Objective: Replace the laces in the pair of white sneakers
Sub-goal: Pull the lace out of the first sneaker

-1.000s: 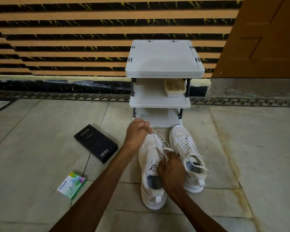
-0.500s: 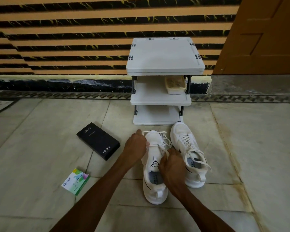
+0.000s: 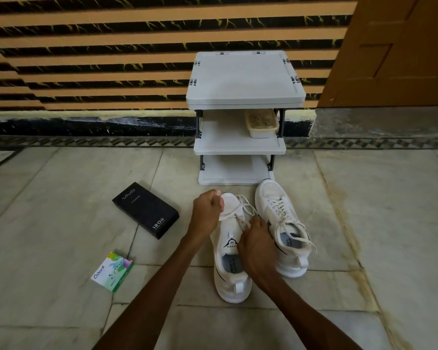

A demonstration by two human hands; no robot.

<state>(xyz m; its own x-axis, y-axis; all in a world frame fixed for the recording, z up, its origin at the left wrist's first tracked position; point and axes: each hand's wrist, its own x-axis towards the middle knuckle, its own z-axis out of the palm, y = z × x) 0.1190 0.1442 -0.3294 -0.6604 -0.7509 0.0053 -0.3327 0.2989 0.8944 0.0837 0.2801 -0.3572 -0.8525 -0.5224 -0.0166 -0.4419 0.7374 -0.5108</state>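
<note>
1. Two white sneakers sit side by side on the tiled floor (image 3: 364, 223), before a shoe rack (image 3: 245, 79).
2. The left hand (image 3: 208, 208) is clenched round the lace (image 3: 240, 210) at the near sneaker's (image 3: 228, 276) toe. The right hand (image 3: 257, 239) pinches it by the eyelets.
3. I'd judge it early: that lace is half undone and the second sneaker (image 3: 272, 195) is still fully laced.

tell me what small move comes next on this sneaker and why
Probably pull the lace out of the last toe eyelets. The left hand grips it by the toe of the sneaker, the right hand pinches it further back, and only the toe rows look threaded. The other sneaker is fully laced.
</note>
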